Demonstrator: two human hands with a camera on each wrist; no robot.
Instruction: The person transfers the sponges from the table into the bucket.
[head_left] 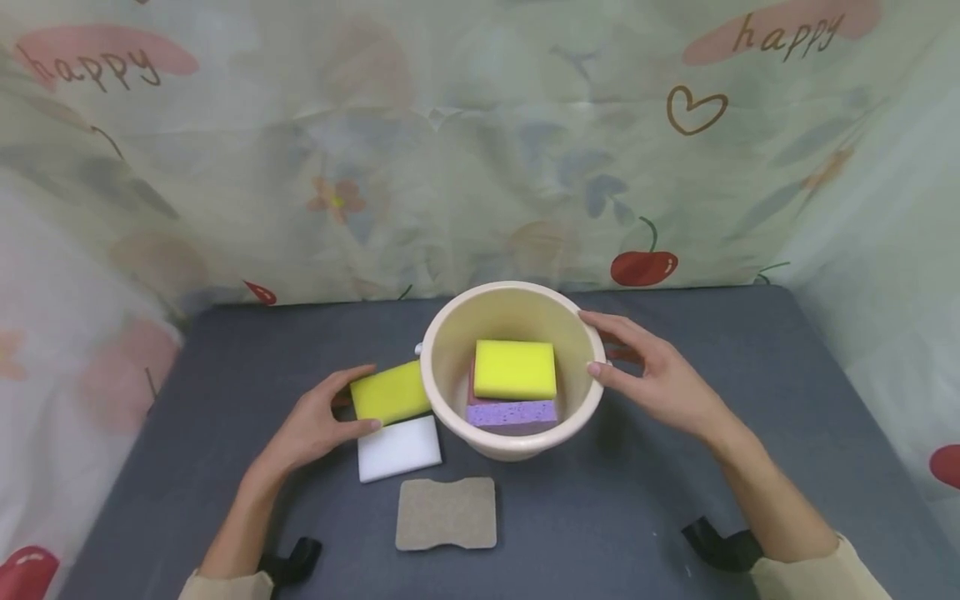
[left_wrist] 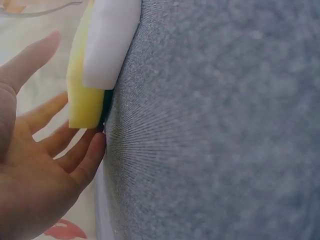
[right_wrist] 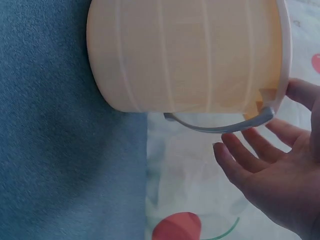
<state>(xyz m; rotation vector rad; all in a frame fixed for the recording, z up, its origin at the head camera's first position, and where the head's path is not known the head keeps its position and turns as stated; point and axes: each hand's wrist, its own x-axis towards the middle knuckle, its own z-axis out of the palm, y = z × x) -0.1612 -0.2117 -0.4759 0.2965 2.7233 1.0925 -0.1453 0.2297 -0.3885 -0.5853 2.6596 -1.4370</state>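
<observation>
A cream bucket point(head_left: 512, 442) stands on the table, with a yellow sponge point(head_left: 515, 368) on top of a purple sponge point(head_left: 512, 413) inside and a sliver of a reddish one beneath. My right hand point(head_left: 651, 371) is at the bucket's right side, thumb and fingertips at the rim, the other fingers loosely extended by the grey handle point(right_wrist: 220, 129). On the left, a yellow scrub sponge point(head_left: 390, 393) with a green underside lies against the bucket. My left hand point(head_left: 318, 421) is spread around its outer end, fingertips right at the sponge and thumb held apart from it in the left wrist view.
A white sponge point(head_left: 400, 450) lies in front of the yellow scrub sponge, overlapping it in the left wrist view. Nearer the front is a flat beige piece point(head_left: 446, 514) with notched long sides. Patterned curtains point(head_left: 450, 167) hang behind and beside the dark table point(head_left: 585, 533).
</observation>
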